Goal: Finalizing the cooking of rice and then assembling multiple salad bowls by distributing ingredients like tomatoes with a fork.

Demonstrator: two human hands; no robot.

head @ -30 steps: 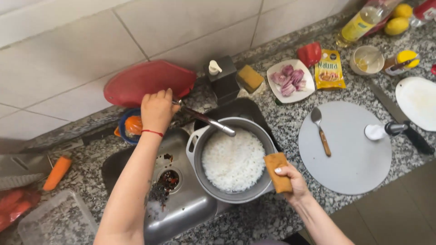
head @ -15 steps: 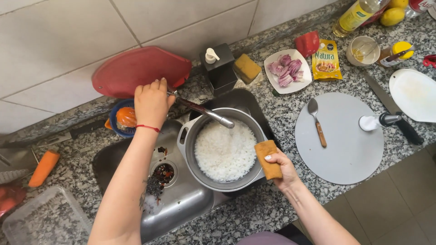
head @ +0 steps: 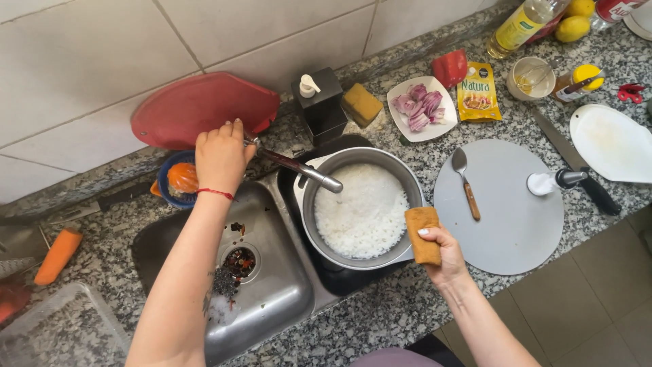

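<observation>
A grey metal pot (head: 319, 238) with white rice in it sits over the right part of the steel sink (head: 272, 299), under the tap's spout (head: 302, 170). My left hand (head: 221, 156) rests on the tap's base by the wall, fingers bent over it. My right hand (head: 441, 255) grips a brown folded cloth (head: 422, 234) pressed against the pot's right rim. Whether water runs from the spout I cannot tell.
Food scraps lie around the sink drain (head: 239, 261). Right of the pot are a round grey board (head: 502, 211) with a spoon (head: 466, 182), a knife (head: 577, 170) and a plate of onion pieces (head: 421, 109). A soap dispenser (head: 319, 102), sponge (head: 361, 104), red board (head: 204, 109) and carrot (head: 58, 255) stand behind and to the left.
The view has shifted a little. Both hands keep their holds, the left at the tap and the right on the cloth at the pot's rim.
</observation>
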